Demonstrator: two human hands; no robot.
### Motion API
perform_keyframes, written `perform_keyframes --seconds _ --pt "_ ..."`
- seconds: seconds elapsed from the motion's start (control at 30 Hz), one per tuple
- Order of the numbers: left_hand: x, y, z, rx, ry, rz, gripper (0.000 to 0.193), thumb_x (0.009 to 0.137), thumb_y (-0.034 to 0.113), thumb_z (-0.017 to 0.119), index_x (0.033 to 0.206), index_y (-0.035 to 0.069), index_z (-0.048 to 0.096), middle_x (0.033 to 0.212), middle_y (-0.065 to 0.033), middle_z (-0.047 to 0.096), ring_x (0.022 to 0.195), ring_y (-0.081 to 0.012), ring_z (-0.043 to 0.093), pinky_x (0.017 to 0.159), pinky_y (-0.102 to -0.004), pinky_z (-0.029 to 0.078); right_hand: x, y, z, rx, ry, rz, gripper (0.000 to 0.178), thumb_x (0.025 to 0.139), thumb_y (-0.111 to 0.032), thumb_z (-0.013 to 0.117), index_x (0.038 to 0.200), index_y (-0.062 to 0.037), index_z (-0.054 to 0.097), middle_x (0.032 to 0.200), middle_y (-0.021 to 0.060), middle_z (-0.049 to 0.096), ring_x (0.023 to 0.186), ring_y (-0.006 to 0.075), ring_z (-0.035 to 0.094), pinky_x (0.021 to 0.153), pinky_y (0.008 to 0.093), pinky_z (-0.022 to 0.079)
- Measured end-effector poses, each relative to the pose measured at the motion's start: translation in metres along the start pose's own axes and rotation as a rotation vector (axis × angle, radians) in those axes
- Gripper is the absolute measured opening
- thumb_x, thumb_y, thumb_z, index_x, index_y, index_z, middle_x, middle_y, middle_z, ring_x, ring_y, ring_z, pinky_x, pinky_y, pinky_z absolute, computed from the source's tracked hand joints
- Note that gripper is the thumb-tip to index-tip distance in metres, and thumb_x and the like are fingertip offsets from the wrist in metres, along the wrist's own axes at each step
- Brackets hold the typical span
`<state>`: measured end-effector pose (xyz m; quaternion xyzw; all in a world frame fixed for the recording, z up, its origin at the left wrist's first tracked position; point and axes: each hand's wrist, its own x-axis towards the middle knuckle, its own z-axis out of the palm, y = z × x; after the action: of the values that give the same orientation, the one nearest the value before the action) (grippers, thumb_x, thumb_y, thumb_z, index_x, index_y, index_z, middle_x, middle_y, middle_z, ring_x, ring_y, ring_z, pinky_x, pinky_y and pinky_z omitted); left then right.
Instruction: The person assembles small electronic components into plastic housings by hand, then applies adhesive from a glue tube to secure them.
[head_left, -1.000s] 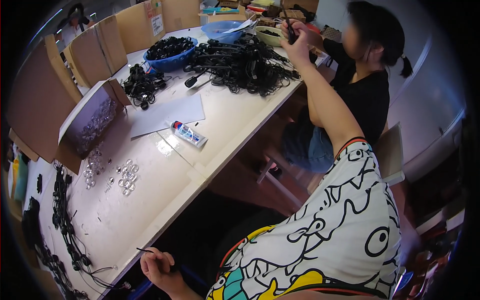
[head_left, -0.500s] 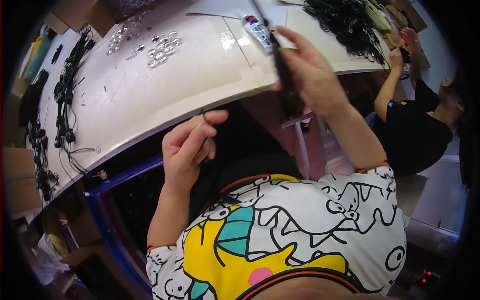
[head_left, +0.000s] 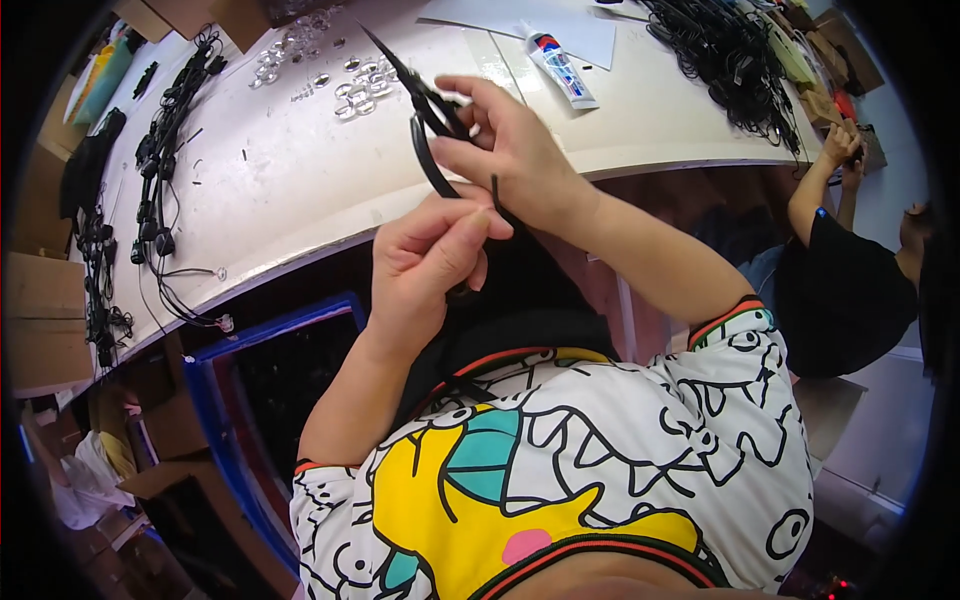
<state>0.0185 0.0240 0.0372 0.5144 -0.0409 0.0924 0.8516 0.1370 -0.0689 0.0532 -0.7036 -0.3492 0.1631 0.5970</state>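
In my right hand (head_left: 525,160) is a pair of black scissors (head_left: 415,90), its pointed tip toward the far left over the white table. My fingers are around the handles, and one curved handle bows out to the left. Just below and left, my left hand (head_left: 425,260) is closed, thumb pressed to fingers. A thin black cord-like piece (head_left: 496,190) sticks up from that pinch; the rest of it is hidden by my fingers. The two hands are close together at the table's near edge.
On the white table (head_left: 270,210) lie clear glass-like discs (head_left: 360,95), a white and blue tube (head_left: 562,70), and bundles of black cables at left (head_left: 160,160) and right (head_left: 720,60). Cardboard boxes (head_left: 45,320) stand left. A co-worker's hand (head_left: 840,142) is at far right.
My right hand has swung left with the scissors, from near the tube to beside my left hand. My left hand has moved right and slightly up. The view has shifted a little.
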Motion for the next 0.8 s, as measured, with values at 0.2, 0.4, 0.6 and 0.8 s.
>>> perform_keyframes --seconds 0.2,0.4,0.6,0.8 --pt "0.011 0.009 0.002 -0.041 0.089 -0.089 0.018 0.086 0.013 0.052 0.084 -0.002 0.062 0.082 -0.0038 0.057 0.042 -0.0013 0.035 0.045 -0.0173 0.037 0.02 0.008 -0.025 -0.438 0.03 -0.102 0.05 0.071 -0.028 0.063 0.11 0.0011 0.05 0.073 0.0027 0.049 0.06 0.0097 0.047 0.053 0.0214 0.04" --pt "0.025 0.018 -0.023 0.129 0.281 -0.135 0.019 0.085 0.015 0.052 0.086 -0.001 0.062 0.09 -0.0073 0.063 0.044 -0.0014 0.037 0.044 -0.016 0.037 -0.005 -0.018 -0.092 0.308 -0.354 0.453 0.06 0.071 -0.032 0.068 0.114 0.0034 0.046 0.07 -0.0017 0.047 0.045 -0.0011 0.04 0.036 0.0118 0.028" --pt "0.034 0.015 -0.027 0.237 0.304 -0.123 0.019 0.085 0.016 0.053 0.086 -0.001 0.063 0.081 -0.0063 0.063 0.045 -0.0021 0.038 0.043 -0.0161 0.037 -0.025 -0.019 -0.093 0.239 -0.44 0.491 0.055 0.069 -0.022 0.067 0.113 0.0048 0.048 0.072 0.0008 0.051 0.048 0.0009 0.045 0.041 0.0115 0.033" --pt "0.041 0.014 -0.021 0.325 0.254 -0.154 0.019 0.085 0.015 0.053 0.084 -0.001 0.063 0.08 -0.0057 0.063 0.047 -0.0029 0.041 0.043 -0.0161 0.036 -0.023 -0.019 -0.085 0.188 -0.441 0.467 0.044 0.075 -0.02 0.058 0.11 0.0046 0.052 0.077 0.0017 0.052 0.064 0.0036 0.045 0.052 0.0157 0.034"
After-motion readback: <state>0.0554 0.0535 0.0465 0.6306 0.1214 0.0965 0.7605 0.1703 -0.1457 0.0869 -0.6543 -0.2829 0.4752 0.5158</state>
